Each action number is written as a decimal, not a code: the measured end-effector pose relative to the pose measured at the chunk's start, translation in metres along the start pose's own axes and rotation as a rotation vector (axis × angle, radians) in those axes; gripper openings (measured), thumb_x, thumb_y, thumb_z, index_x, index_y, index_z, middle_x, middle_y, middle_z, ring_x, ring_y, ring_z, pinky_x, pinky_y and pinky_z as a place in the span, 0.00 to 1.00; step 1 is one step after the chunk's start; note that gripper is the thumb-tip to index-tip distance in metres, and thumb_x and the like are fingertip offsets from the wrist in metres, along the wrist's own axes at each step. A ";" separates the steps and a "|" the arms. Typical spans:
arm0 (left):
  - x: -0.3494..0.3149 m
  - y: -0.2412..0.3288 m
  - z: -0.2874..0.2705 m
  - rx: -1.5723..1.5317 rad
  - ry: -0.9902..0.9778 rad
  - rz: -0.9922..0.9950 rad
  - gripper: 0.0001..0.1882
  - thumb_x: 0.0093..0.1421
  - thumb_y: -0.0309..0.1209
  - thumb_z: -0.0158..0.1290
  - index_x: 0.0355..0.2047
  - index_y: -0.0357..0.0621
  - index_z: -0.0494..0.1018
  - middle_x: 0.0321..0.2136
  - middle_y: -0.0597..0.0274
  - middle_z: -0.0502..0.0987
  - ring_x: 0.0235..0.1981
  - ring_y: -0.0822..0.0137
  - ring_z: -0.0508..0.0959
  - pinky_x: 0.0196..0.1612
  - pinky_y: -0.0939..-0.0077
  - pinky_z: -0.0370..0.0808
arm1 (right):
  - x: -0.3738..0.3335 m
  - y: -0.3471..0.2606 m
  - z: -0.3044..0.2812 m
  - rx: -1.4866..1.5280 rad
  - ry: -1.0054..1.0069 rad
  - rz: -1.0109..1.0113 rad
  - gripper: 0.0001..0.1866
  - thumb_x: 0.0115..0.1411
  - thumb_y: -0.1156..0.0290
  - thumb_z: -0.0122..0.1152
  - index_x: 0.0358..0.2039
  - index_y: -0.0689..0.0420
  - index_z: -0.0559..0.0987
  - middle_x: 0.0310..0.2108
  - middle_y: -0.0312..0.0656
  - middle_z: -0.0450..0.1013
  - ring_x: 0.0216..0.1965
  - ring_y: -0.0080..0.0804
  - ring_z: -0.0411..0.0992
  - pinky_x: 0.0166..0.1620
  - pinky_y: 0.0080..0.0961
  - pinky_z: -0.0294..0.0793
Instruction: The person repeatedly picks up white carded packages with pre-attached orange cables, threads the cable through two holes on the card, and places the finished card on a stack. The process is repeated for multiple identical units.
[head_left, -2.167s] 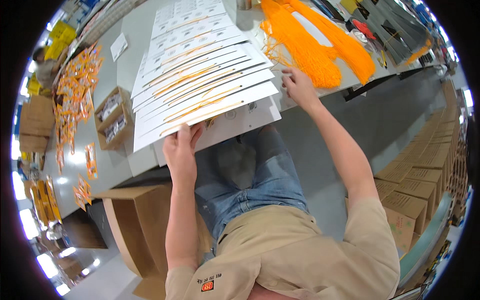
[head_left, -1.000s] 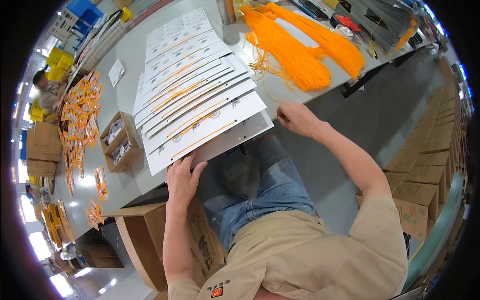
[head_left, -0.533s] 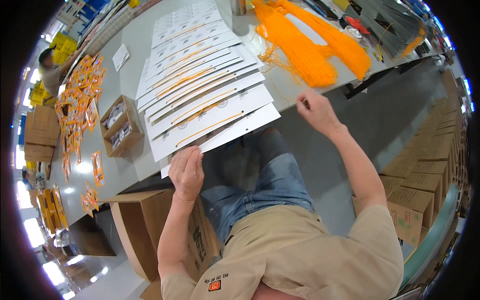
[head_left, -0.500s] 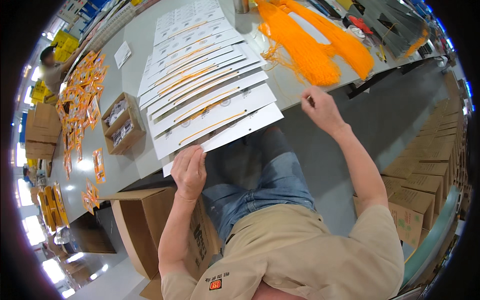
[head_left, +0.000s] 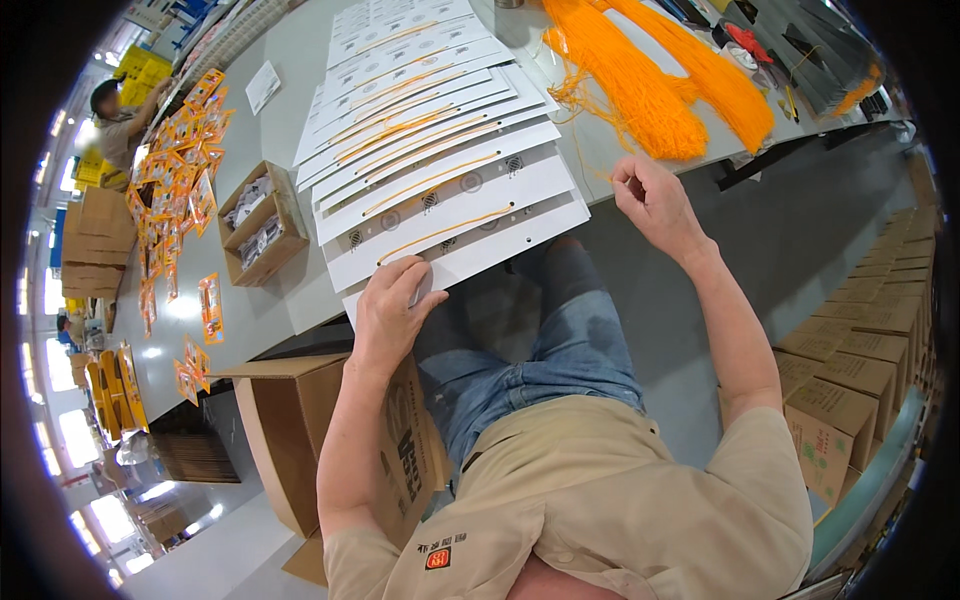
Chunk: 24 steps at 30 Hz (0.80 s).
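Flat white paper bags (head_left: 462,180) lie overlapped in a long row on the table, most with an orange cord strung between two holes. The nearest bag (head_left: 490,255) juts over the table edge; a hole shows near its right end, and no cord is seen on it. My left hand (head_left: 392,305) holds its left end, fingers on top and thumb at the edge. Off the right end of the row, my right hand (head_left: 655,205) is pinched beside a thin orange cord (head_left: 592,172), seemingly gripping it. Beyond it lie thick orange cord bundles (head_left: 640,85).
A divided wooden box (head_left: 290,243) with small packets stands left of the bags. Orange packets (head_left: 175,165) are heaped farther left, near another person (head_left: 120,120). An open carton (head_left: 275,395) is below the table edge; cartons (head_left: 835,395) are stacked at right.
My right hand has shifted slightly and now has an orange strand at its fingertips. My left thumb has moved away from the fingers. The whole view has shifted a little.
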<state>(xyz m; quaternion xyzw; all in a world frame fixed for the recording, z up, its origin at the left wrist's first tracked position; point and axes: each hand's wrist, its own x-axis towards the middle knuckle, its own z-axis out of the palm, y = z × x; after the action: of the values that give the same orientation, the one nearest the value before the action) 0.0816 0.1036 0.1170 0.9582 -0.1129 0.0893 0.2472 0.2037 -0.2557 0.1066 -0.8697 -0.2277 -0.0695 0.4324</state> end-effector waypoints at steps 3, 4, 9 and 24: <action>0.005 -0.001 -0.004 -0.023 -0.039 0.022 0.15 0.51 0.26 0.67 0.40 0.40 0.79 0.42 0.55 0.80 0.43 0.54 0.79 0.46 0.62 0.78 | -0.002 -0.002 0.000 0.023 0.003 0.015 0.05 0.62 0.74 0.59 0.34 0.61 0.73 0.25 0.41 0.70 0.24 0.30 0.67 0.31 0.27 0.69; 0.005 0.000 -0.003 0.022 -0.027 0.079 0.14 0.52 0.25 0.66 0.39 0.40 0.79 0.42 0.56 0.81 0.42 0.54 0.80 0.45 0.63 0.79 | -0.003 -0.003 -0.001 0.023 -0.001 0.041 0.05 0.62 0.75 0.59 0.34 0.61 0.73 0.25 0.41 0.70 0.24 0.29 0.67 0.31 0.27 0.69; 0.002 0.013 -0.001 0.284 0.240 0.278 0.11 0.52 0.20 0.62 0.37 0.39 0.80 0.39 0.58 0.83 0.37 0.58 0.82 0.39 0.67 0.79 | -0.003 -0.014 -0.008 0.156 0.104 0.055 0.03 0.64 0.76 0.57 0.35 0.62 0.73 0.33 0.38 0.75 0.25 0.19 0.66 0.31 0.20 0.68; -0.090 0.076 0.060 -0.467 -0.159 -0.120 0.16 0.57 0.28 0.62 0.46 0.38 0.77 0.42 0.53 0.81 0.46 0.55 0.80 0.51 0.62 0.77 | -0.017 -0.136 0.118 0.314 -0.602 -0.137 0.08 0.66 0.76 0.56 0.45 0.59 0.70 0.26 0.50 0.75 0.26 0.51 0.75 0.29 0.37 0.72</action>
<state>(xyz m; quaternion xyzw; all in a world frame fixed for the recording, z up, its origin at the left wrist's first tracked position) -0.0172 0.0246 0.0795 0.8842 -0.0922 -0.0296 0.4571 0.1176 -0.0982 0.1268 -0.7568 -0.4109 0.1970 0.4686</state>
